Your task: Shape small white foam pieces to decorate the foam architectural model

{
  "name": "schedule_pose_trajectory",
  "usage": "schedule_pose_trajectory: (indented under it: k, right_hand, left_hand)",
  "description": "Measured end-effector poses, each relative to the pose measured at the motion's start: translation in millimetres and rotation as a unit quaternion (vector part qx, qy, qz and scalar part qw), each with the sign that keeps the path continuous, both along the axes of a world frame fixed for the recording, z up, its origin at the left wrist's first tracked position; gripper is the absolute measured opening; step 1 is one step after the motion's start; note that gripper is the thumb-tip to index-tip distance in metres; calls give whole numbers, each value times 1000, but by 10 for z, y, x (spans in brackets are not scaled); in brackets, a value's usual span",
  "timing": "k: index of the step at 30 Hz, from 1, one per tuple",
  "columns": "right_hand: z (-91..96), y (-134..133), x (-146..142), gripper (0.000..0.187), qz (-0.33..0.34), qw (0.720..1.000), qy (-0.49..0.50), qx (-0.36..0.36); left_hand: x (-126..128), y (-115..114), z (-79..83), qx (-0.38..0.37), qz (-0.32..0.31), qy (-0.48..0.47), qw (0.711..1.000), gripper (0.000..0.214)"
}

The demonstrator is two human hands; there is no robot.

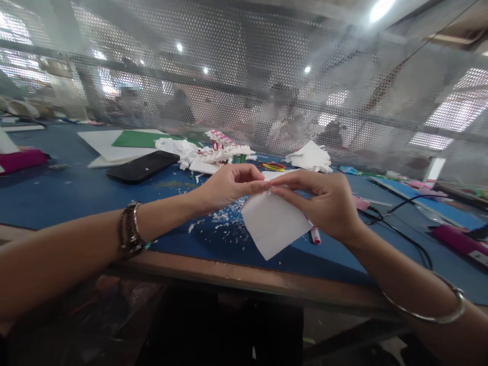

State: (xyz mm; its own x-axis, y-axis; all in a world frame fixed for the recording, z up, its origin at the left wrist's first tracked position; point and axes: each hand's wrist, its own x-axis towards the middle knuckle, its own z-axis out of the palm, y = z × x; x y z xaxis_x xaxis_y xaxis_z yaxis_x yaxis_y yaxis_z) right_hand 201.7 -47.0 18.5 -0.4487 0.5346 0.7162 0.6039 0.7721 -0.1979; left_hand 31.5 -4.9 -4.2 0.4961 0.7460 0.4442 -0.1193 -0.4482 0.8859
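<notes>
A white square sheet of paper hangs with one corner pointing down, held up over the blue tabletop. At its upper edge my left hand pinches it between thumb and fingers. My right hand also pinches it there, the fingertips of both hands almost touching. Exactly what the fingertips do to that edge is too small to tell. Small white paper scraps are scattered beneath. Partly hidden behind the paper and my right hand lies a pink-and-white roll.
Left of my hands lies a black phone. Behind stand folded paper pieces, a white paper stack and a green sheet. Black cables and a magenta tool are at the right. A perforated metal screen rises beyond, with people behind it.
</notes>
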Motion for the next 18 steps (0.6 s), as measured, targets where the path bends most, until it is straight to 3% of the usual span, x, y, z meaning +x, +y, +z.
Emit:
schedule_pose_trajectory:
  k: [9, 18]
  right_hand:
    - [-39, 34, 9, 8, -10, 988, -84, 129]
    - [-58, 61, 23, 6, -37, 985, -102, 134]
  left_hand:
    - [-1, 20, -20, -13, -31, 22, 999, 11]
    - [8, -3, -15, 40, -9, 30, 999, 7]
